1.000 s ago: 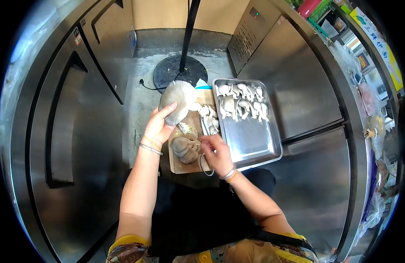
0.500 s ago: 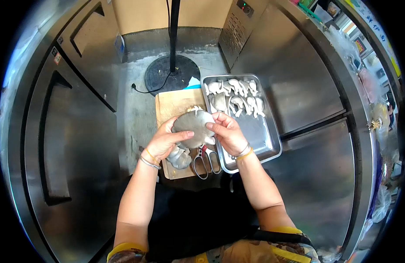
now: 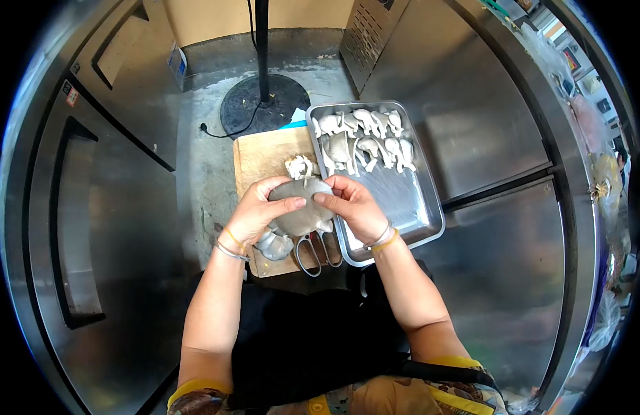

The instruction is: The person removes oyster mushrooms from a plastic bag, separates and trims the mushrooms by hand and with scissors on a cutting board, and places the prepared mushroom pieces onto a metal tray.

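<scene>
Between both hands is a large grey oyster mushroom (image 3: 299,211), its broad cap turned up toward me. My left hand (image 3: 259,211) is closed on its left side, the thumb lying across the cap. On the right side my right hand (image 3: 351,205) pinches the cap's edge with thumb and fingers. Beneath is a wooden board (image 3: 261,152). Pale trimmed mushroom pieces (image 3: 300,166) lie just beyond my hands. Another grey mushroom (image 3: 273,245) rests near my left wrist. Scissors (image 3: 309,257) lie at the board's near edge, their blades hidden under the held mushroom.
Right of the board, overlapping its edge, stands a steel tray (image 3: 441,223) with several oyster mushrooms (image 3: 367,149) in rows at its far end. Behind is a black pole on a round base (image 3: 240,104) with a cord and plug. Steel cabinets (image 3: 119,242) flank both sides.
My right hand has shifted left along the cap, bringing both thumbs closer together. The trimmed pieces beyond the mushroom show more now. The whole view has shifted slightly.
</scene>
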{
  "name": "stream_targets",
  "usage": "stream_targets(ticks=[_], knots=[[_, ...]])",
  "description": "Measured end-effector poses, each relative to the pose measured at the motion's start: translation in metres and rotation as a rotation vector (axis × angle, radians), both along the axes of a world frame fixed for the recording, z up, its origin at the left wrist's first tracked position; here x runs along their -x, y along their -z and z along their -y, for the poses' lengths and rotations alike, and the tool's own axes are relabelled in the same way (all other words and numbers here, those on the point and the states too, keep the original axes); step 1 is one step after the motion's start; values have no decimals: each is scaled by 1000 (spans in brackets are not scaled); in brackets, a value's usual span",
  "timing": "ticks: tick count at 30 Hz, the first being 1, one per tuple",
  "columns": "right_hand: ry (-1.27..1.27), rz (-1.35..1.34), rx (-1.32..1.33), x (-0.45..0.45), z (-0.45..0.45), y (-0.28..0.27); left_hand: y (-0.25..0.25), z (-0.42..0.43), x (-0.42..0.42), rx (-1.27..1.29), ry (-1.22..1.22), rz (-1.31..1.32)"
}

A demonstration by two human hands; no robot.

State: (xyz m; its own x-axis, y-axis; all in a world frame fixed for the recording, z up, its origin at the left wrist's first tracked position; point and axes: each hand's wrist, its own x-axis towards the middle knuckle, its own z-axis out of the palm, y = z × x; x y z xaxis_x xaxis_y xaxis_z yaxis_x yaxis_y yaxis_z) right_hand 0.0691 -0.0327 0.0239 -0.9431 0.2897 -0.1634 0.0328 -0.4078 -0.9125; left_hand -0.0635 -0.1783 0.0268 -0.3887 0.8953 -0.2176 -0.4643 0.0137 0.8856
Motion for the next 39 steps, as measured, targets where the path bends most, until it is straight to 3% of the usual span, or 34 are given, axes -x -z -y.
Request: stream_targets(ticks=[7,20,26,28,32,39], knots=[[-104,101,-197,-1,0,4,6,3,0,12,35,-213],[-108,27,-308,4,8,11,7,6,8,41,87,-282],[-13,-33,-157,8,11,8,5,7,8,15,25,-110],[154,-103,12,9,6,9,9,8,11,-67,-45,38],[190,-137,190,11,4,4,11,6,9,-100,-79,62],[167,-74,196,8,-10,9,13,1,6,-61,-11,125]])
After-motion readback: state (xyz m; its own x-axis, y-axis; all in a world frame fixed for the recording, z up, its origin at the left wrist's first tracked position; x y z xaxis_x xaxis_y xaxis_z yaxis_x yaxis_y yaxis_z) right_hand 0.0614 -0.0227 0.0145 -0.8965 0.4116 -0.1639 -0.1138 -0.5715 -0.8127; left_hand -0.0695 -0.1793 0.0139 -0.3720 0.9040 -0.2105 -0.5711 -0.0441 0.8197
